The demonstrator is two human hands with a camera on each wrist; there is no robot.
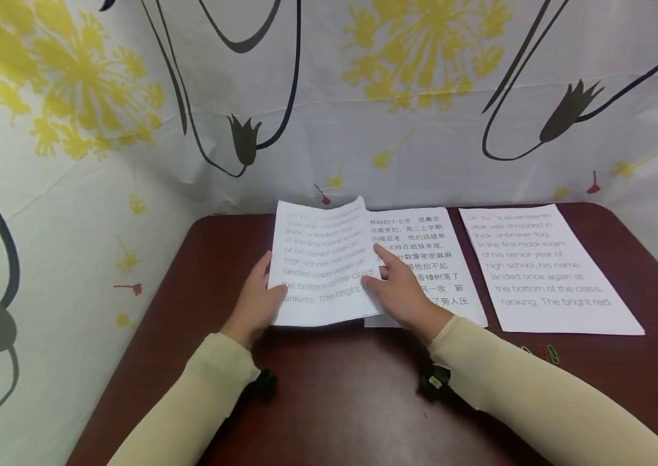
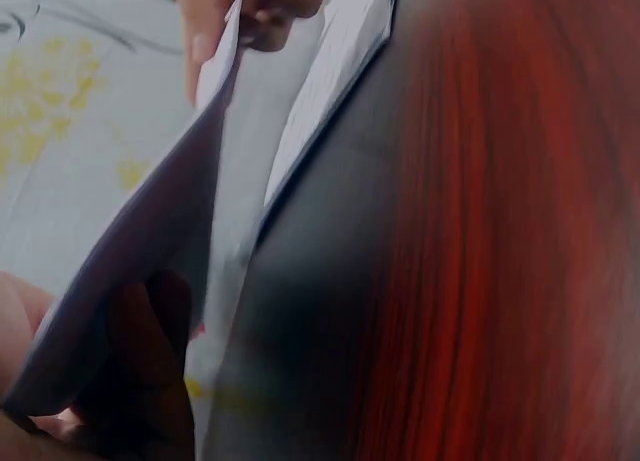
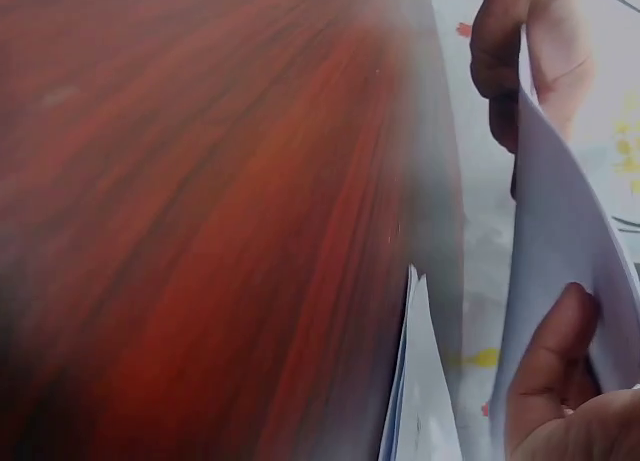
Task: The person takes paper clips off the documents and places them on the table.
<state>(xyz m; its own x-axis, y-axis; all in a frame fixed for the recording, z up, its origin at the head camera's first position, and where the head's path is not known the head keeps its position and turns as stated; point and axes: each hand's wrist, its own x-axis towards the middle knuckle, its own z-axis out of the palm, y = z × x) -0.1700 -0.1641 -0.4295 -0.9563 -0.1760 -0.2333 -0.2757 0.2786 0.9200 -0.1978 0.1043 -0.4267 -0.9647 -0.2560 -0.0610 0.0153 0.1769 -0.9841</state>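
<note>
Both hands hold a printed paper with English text up off the table, its surface slightly bowed. My left hand pinches its left edge, thumb on the printed face. On the opposite edge, my right hand pinches it the same way. Seen edge-on in the left wrist view, the paper is thin and curved; whether it is one sheet or several, I cannot tell. Fingers of the right hand lie behind it in the right wrist view. Partly hidden behind it lies a paper with Chinese text.
Another paper with English text lies at the right of the dark red table. Several small paper clips lie in front of it, partly covered by the right sleeve. A flower-patterned cloth hangs behind and at the sides.
</note>
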